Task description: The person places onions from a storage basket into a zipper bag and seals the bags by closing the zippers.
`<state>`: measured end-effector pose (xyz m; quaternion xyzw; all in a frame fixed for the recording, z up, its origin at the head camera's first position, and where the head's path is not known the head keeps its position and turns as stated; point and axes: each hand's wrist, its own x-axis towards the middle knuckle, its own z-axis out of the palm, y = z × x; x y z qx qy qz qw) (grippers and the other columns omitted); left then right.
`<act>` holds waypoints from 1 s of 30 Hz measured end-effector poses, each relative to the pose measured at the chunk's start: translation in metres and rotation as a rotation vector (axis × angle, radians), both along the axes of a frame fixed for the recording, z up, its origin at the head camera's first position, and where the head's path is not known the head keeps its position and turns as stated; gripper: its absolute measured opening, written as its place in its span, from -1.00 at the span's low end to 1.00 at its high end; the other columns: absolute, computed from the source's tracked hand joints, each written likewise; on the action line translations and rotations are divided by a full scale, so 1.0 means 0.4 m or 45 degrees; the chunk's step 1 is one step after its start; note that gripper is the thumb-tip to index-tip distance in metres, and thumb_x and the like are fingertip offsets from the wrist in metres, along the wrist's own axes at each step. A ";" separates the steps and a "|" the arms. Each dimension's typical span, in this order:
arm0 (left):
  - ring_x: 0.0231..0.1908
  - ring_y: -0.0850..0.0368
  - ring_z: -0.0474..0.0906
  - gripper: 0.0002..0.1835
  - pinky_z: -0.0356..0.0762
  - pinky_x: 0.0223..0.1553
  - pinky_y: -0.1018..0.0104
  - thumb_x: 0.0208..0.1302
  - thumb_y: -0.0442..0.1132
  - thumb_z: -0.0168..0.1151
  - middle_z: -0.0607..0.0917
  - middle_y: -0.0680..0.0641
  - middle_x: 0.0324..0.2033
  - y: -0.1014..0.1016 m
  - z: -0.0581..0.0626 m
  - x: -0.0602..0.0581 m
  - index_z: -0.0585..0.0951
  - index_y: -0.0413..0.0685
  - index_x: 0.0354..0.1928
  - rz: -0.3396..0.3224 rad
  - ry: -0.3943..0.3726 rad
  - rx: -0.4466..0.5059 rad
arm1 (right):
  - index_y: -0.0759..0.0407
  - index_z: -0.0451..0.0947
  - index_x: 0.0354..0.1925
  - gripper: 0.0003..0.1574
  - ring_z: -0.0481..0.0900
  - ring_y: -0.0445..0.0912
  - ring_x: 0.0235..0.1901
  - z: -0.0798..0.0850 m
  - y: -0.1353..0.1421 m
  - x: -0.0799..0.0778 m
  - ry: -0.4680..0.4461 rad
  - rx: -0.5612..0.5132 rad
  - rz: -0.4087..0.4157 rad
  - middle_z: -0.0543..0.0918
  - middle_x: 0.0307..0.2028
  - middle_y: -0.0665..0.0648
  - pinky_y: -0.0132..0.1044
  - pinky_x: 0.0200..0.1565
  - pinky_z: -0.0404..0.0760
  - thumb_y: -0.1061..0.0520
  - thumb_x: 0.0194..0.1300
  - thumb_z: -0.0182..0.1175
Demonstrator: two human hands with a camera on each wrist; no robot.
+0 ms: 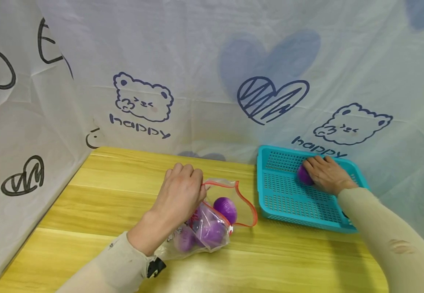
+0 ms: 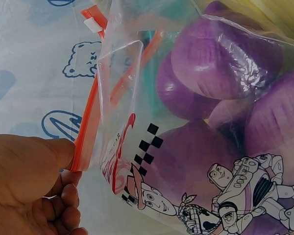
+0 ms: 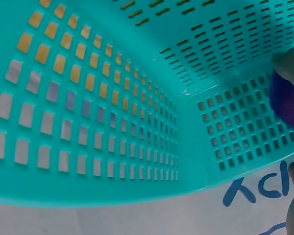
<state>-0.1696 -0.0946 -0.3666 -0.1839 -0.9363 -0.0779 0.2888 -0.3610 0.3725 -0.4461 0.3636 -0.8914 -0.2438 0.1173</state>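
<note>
My left hand (image 1: 180, 193) pinches the red zip edge of a clear plastic zip bag (image 2: 122, 93) between thumb and fingers. Inside the bag lie several purple onions (image 2: 225, 54), smooth and streaked, seen through the printed cartoon film. One onion (image 1: 225, 209) sits near the bag's open mouth. Over at the right, my right hand (image 1: 327, 175) reaches into a turquoise basket (image 1: 288, 217) and holds another purple onion (image 1: 304, 176) in its fingers, within the basket's walls. The right wrist view shows that onion (image 3: 285, 100) only partly, at its right edge.
Both the bag and the basket stand on a yellow wood-grain table (image 1: 87, 203), the basket toward the back right. A white cloth (image 1: 197, 61) printed with bears and hearts hangs behind the table, and more cloth covers the left side.
</note>
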 end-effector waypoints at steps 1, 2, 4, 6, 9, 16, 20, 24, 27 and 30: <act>-0.45 0.03 0.27 -0.79 0.14 -0.43 0.25 0.19 -0.16 0.24 0.42 0.00 -0.56 0.000 -0.001 0.000 0.45 -0.05 -0.50 -0.001 -0.001 0.002 | 0.25 0.29 0.21 0.07 0.43 0.21 0.07 0.000 -0.004 0.000 0.003 -0.010 0.005 0.46 0.08 0.32 0.13 0.00 0.48 -0.18 -0.13 0.53; -0.45 0.03 0.27 -0.79 0.15 -0.43 0.24 0.19 -0.16 0.24 0.42 0.00 -0.56 0.000 -0.001 0.000 0.45 -0.05 -0.50 -0.002 -0.002 0.003 | 0.25 0.29 0.21 0.07 0.43 0.21 0.06 0.001 -0.009 0.001 0.007 -0.017 0.007 0.46 0.08 0.32 0.13 0.01 0.48 -0.19 -0.13 0.53; -0.45 0.03 0.27 -0.79 0.15 -0.43 0.24 0.18 -0.17 0.24 0.42 0.00 -0.56 0.000 -0.001 0.001 0.45 -0.05 -0.50 -0.005 -0.006 0.006 | 0.23 0.28 0.21 0.07 0.44 0.20 0.05 0.002 -0.019 0.002 0.020 -0.032 0.017 0.46 0.07 0.31 0.12 0.00 0.48 -0.19 -0.14 0.53; -0.46 0.03 0.27 -0.80 0.15 -0.43 0.24 0.18 -0.18 0.23 0.41 0.00 -0.56 0.001 -0.002 0.001 0.45 -0.05 -0.51 -0.009 -0.006 0.008 | 0.22 0.28 0.22 0.08 0.45 0.20 0.05 0.005 -0.032 0.003 0.028 -0.052 0.029 0.46 0.07 0.31 0.12 0.01 0.49 -0.20 -0.14 0.53; -0.46 0.02 0.26 -0.80 0.15 -0.44 0.24 0.18 -0.19 0.23 0.41 0.00 -0.57 0.001 -0.002 0.001 0.45 -0.05 -0.51 -0.014 -0.002 0.012 | 0.20 0.27 0.22 0.09 0.45 0.19 0.05 0.009 -0.049 0.003 0.042 -0.073 0.046 0.46 0.07 0.30 0.12 0.05 0.48 -0.23 -0.13 0.52; -0.47 0.02 0.26 -0.81 0.15 -0.45 0.24 0.17 -0.20 0.21 0.41 0.00 -0.57 0.003 -0.003 0.001 0.44 -0.05 -0.52 -0.018 0.010 0.015 | 0.21 0.23 0.24 0.12 0.42 0.22 0.07 0.018 -0.079 0.004 0.098 -0.108 0.105 0.42 0.08 0.32 0.12 0.10 0.45 -0.31 -0.09 0.46; -0.46 0.02 0.26 -0.82 0.14 -0.44 0.24 0.17 -0.21 0.20 0.42 -0.01 -0.57 0.006 -0.001 0.002 0.45 -0.05 -0.52 -0.019 0.006 0.014 | 0.25 0.23 0.22 0.13 0.41 0.23 0.06 0.025 -0.091 0.002 0.163 -0.118 0.137 0.40 0.08 0.34 0.11 0.12 0.44 -0.35 -0.10 0.43; -0.46 0.02 0.27 -0.83 0.15 -0.43 0.24 0.17 -0.20 0.20 0.42 -0.01 -0.57 0.009 0.002 0.005 0.46 -0.06 -0.50 -0.020 0.002 0.014 | 0.26 0.23 0.21 0.13 0.39 0.22 0.05 0.034 -0.101 0.003 0.197 -0.129 0.139 0.38 0.09 0.34 0.11 0.12 0.44 -0.37 -0.10 0.41; -0.46 0.02 0.27 -0.83 0.15 -0.43 0.24 0.17 -0.20 0.20 0.42 0.00 -0.56 0.010 0.005 0.006 0.47 -0.06 -0.50 -0.022 -0.001 0.012 | 0.26 0.24 0.19 0.12 0.40 0.23 0.04 0.043 -0.109 0.004 0.215 -0.147 0.146 0.38 0.08 0.34 0.10 0.11 0.44 -0.38 -0.10 0.41; -0.47 0.03 0.26 -0.83 0.14 -0.43 0.24 0.17 -0.20 0.20 0.41 0.00 -0.57 0.010 0.008 0.007 0.46 -0.06 -0.50 -0.024 -0.005 0.012 | 0.25 0.24 0.18 0.11 0.40 0.22 0.02 0.052 -0.115 0.005 0.228 -0.168 0.154 0.39 0.06 0.33 0.10 0.09 0.44 -0.38 -0.11 0.41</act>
